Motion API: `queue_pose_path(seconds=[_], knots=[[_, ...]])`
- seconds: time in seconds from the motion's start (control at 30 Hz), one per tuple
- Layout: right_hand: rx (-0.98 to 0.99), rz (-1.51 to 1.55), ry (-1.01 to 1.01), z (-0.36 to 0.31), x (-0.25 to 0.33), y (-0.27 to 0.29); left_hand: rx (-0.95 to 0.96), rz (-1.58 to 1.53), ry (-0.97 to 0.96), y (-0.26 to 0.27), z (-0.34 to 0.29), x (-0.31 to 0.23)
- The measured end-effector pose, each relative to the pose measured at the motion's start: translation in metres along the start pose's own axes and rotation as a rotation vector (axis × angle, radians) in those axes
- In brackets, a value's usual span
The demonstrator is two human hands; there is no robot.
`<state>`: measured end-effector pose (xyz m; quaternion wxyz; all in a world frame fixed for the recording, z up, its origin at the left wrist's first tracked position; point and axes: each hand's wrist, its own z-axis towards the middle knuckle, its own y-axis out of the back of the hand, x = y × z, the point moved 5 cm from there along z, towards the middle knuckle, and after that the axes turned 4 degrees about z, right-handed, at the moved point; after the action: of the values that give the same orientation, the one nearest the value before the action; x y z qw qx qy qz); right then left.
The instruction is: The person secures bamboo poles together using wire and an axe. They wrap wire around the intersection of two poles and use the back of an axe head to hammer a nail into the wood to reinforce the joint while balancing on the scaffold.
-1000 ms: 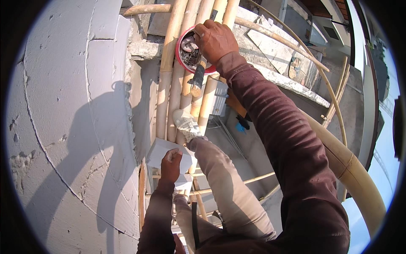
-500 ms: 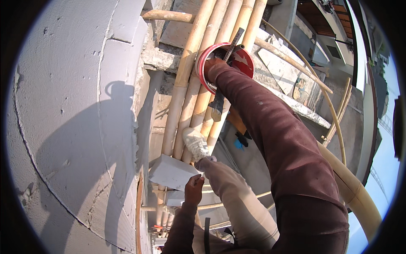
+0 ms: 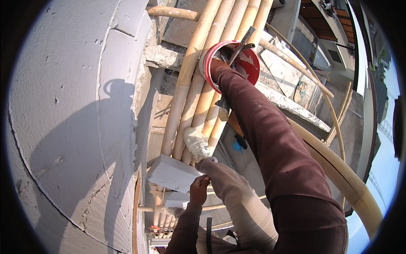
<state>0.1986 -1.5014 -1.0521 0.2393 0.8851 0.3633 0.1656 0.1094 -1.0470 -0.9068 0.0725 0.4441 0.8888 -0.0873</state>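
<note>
My right arm stretches forward into a red and white bucket (image 3: 208, 63) that sits on the bamboo poles. Only the back of my right hand (image 3: 218, 70) shows inside it; its fingers are hidden. Rod-like tool handles (image 3: 245, 40) stick up out of the bucket beside the hand. Against the bucket's near side is a dark tool with a pale end (image 3: 223, 113). Low near my leg, my left hand (image 3: 198, 190) is closed with its fingertips together; what they hold, if anything, is hidden. Next to it lies a pale grey block (image 3: 171, 173).
Several bamboo poles (image 3: 184, 91) form the walkway under my shoe (image 3: 196, 144). A plastered block wall (image 3: 76, 106) rises on the left. At the right a thick bamboo rail (image 3: 334, 165) crosses beside my arm. Beyond the poles are a rough concrete ledge (image 3: 292, 106) and a drop.
My left hand has shifted slightly right, toward my leg. My right hand stays in the bucket, reaching a little deeper. The view has shifted slightly.
</note>
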Motion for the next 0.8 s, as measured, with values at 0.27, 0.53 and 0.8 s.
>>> queue_pose_path(seconds=[0.27,0.53,0.8], knots=[[0.009,0.089,-0.088,0.006,-0.001,-0.012,-0.016,0.069,0.017,0.008,0.009,0.012],[-0.092,-0.096,0.036,0.035,-0.018,-0.032,-0.021,-0.026,0.02,0.005,0.023,0.007],[-0.039,-0.047,-0.001,0.028,0.003,-0.019,-0.009,-0.054,0.05,0.005,0.026,0.017]])
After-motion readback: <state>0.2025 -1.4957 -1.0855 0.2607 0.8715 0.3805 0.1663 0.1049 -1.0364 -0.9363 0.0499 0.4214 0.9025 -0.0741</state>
